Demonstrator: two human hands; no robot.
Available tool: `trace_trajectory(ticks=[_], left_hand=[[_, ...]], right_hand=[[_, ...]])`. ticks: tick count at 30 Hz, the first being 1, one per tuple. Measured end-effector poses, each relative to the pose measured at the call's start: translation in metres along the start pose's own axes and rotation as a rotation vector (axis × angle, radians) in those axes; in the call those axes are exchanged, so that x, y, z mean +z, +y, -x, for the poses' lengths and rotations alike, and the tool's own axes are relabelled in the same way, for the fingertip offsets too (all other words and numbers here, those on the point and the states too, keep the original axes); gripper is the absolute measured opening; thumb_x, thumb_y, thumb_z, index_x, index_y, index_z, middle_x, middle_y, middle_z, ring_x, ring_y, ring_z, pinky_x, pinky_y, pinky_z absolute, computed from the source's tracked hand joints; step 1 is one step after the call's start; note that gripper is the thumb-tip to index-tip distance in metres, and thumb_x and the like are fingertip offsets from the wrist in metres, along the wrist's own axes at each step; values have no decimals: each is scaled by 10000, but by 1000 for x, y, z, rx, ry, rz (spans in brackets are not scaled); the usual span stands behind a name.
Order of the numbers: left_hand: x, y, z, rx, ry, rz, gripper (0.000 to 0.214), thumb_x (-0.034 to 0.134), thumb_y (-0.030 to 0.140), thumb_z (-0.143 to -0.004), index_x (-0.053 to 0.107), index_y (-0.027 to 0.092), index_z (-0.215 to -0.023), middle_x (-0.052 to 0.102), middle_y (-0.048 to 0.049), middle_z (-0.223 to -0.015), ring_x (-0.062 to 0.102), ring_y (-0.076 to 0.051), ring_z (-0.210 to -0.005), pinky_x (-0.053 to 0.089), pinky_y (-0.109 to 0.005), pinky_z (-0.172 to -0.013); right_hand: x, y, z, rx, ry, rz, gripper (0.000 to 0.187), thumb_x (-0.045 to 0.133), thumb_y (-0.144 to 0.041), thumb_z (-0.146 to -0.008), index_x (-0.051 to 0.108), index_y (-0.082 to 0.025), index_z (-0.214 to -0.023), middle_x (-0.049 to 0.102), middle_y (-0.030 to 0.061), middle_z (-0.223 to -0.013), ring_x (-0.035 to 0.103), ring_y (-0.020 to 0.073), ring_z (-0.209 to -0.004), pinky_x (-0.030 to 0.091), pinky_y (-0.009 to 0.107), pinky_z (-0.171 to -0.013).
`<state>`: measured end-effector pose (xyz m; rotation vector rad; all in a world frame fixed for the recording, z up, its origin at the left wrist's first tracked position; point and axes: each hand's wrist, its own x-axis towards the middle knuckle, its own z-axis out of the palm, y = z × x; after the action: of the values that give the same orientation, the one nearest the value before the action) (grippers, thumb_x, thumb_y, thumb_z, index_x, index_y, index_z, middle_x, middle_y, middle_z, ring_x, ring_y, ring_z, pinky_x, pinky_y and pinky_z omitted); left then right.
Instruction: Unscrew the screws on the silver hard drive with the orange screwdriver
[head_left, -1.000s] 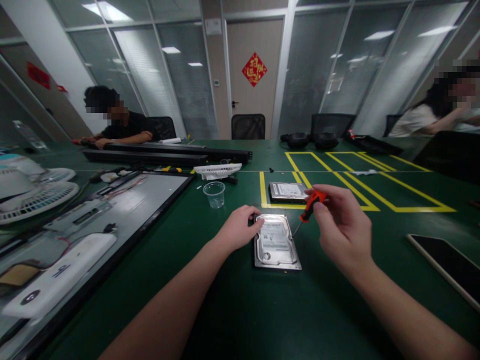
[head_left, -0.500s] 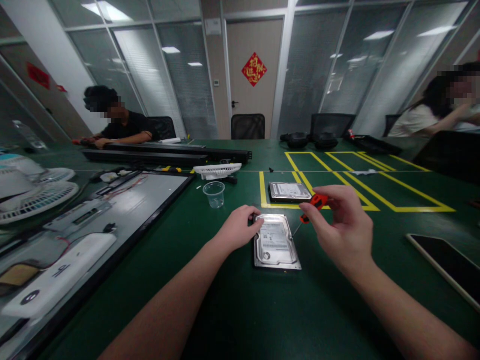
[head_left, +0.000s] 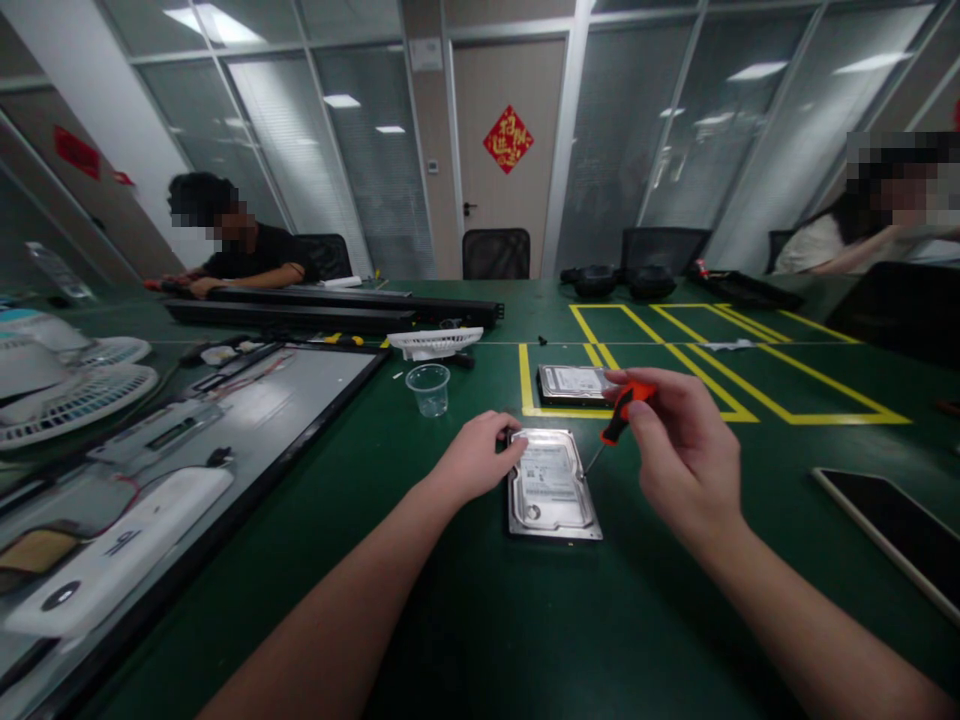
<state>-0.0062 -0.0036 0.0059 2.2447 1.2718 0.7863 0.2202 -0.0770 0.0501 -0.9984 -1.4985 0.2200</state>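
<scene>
A silver hard drive [head_left: 551,485] lies flat on the green table [head_left: 480,600] in front of me. My left hand [head_left: 476,462] is closed against its far left corner and steadies it. My right hand [head_left: 679,450] is wrapped round an orange-and-black screwdriver [head_left: 621,412]. The thin shaft slants down to the drive's right edge. A second hard drive [head_left: 576,383] rests just behind, partly inside a box of yellow tape lines [head_left: 525,385].
A clear plastic cup [head_left: 429,388] and a white fan grille [head_left: 435,342] stand behind the left hand. An opened flat screen [head_left: 187,450] with a white part fills the left. A dark tablet [head_left: 892,525] lies at right. Two people sit at the far corners.
My right hand has turned the screwdriver handle between its fingers, with the tip staying at the drive's right edge. The left hand and the drive have not moved.
</scene>
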Motion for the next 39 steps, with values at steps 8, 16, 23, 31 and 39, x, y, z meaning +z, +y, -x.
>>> trace_trajectory(ticks=[8, 16, 23, 31, 39], left_hand=[[3, -5, -1, 8, 11, -5, 277, 618, 380, -974, 736, 193, -1140, 714, -91, -1105, 666, -236, -991, 539, -378, -895], [4, -5, -2, 11, 17, -8, 261, 627, 365, -967, 736, 182, -1118, 713, -83, -1085, 662, -224, -969, 529, -364, -875], [1, -1, 0, -3, 7, 7, 256, 622, 365, -972, 733, 185, -1116, 711, -85, -1104, 659, -226, -980, 531, -360, -865], [1, -1, 0, -10, 6, 6, 270, 622, 370, -972, 737, 189, -1136, 709, -83, -1100, 659, -225, -977, 531, -359, -857], [1, -2, 0, -13, -1, 7, 280, 618, 380, -974, 740, 192, -1141, 710, -84, -1116, 659, -230, -994, 531, -365, -868]], right_hand=[[-3, 6, -5, -159, 52, 209, 317, 758, -267, -891, 670, -304, -1194, 637, 57, -1124, 642, 234, -992, 560, 433, -836], [-1, 1, -5, -156, 39, 178, 318, 706, -211, -921, 679, -287, -1229, 689, 51, -1108, 665, 212, -957, 571, 415, -833], [0, 2, -1, -40, 8, 63, 328, 602, -222, -991, 655, -306, -1304, 713, 65, -1271, 705, 233, -1088, 581, 466, -944], [1, 2, -3, -50, 24, 15, 355, 754, -230, -896, 645, -279, -1230, 724, 76, -1195, 722, 254, -1059, 597, 489, -938], [4, 1, -2, -19, 34, -43, 267, 686, -213, -943, 587, -274, -1183, 737, 89, -1240, 735, 261, -1102, 605, 480, -925]])
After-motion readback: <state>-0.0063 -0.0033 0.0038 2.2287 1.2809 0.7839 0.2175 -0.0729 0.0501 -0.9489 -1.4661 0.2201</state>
